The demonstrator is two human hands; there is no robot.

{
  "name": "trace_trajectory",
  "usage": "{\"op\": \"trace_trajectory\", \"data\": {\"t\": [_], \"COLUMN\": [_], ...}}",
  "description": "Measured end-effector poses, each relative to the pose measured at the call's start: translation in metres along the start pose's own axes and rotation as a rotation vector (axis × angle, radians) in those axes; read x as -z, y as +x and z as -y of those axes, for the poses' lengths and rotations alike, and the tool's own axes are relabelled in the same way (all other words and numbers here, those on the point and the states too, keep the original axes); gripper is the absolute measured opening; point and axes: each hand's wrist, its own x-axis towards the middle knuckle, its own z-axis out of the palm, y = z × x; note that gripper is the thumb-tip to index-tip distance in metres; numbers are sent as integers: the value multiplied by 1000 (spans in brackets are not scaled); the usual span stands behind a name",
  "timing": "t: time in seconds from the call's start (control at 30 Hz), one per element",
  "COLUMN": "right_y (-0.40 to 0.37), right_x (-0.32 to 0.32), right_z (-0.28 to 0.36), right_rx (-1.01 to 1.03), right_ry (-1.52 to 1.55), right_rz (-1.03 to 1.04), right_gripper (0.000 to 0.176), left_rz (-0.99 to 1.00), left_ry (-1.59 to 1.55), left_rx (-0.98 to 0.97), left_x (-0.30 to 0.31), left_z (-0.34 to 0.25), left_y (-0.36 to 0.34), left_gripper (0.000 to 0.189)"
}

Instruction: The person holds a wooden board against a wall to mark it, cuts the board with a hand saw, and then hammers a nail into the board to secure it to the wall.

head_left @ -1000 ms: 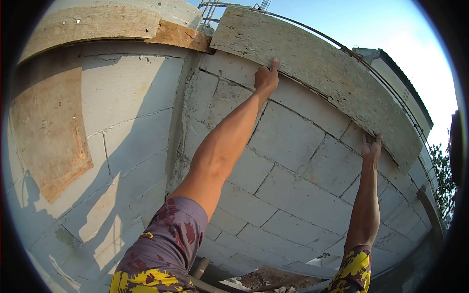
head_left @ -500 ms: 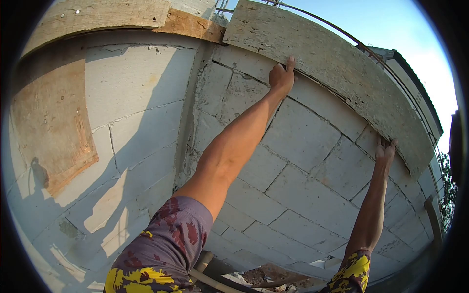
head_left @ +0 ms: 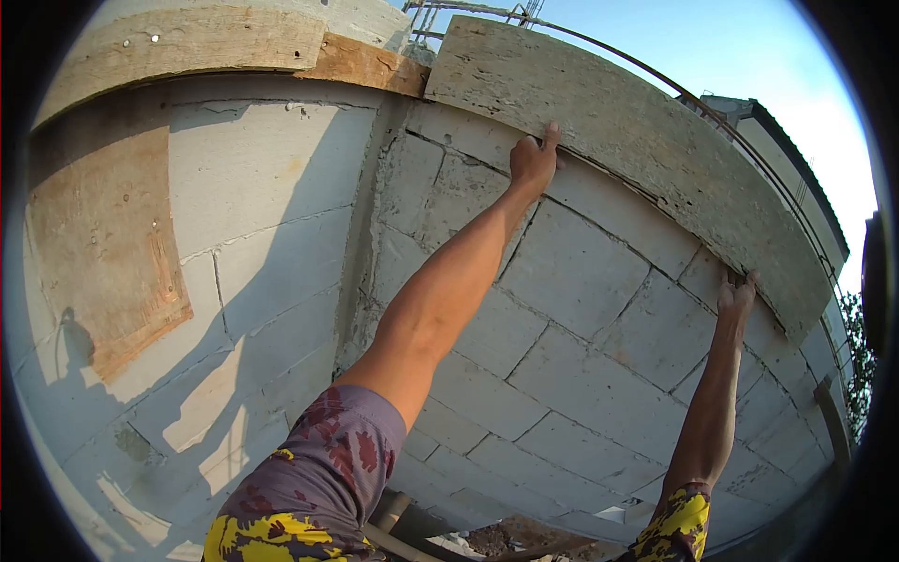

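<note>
A long, weathered wooden board [head_left: 618, 117] lies against the top of the grey block wall [head_left: 581, 272]. My left hand [head_left: 535, 161] grips its lower edge left of the middle, thumb up on the board's face and the other fingers curled under. Farther right, my right hand [head_left: 737, 292] holds the same lower edge near the board's right end, fingertips at the edge. The board's left end meets a browner plank [head_left: 365, 64] at the wall corner.
Another plank [head_left: 187, 39] runs along the top of the left wall, above a plywood sheet [head_left: 112, 244]. Steel rods [head_left: 655, 70] run behind the board. A roofed building [head_left: 777, 140] stands beyond. Rubble [head_left: 496, 539] and a pipe [head_left: 398, 543] lie below.
The view has tilted slightly, so the board's left part and my left hand appear a little lower. Both hands keep their hold on the board.
</note>
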Motion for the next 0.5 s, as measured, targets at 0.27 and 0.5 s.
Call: {"op": "trace_trajectory", "data": {"t": [0.27, 0.5], "right_y": [-23, -20], "right_x": [-12, -6], "right_z": [0, -6], "right_rx": [22, 44], "right_ry": [2, 11], "right_rz": [-20, -129], "right_gripper": [49, 60], "left_rz": [15, 12], "left_ry": [-13, 30], "left_rx": [22, 13], "left_x": [6, 1], "left_z": [-7, 2], "left_y": [-7, 2], "left_gripper": [73, 70]}}
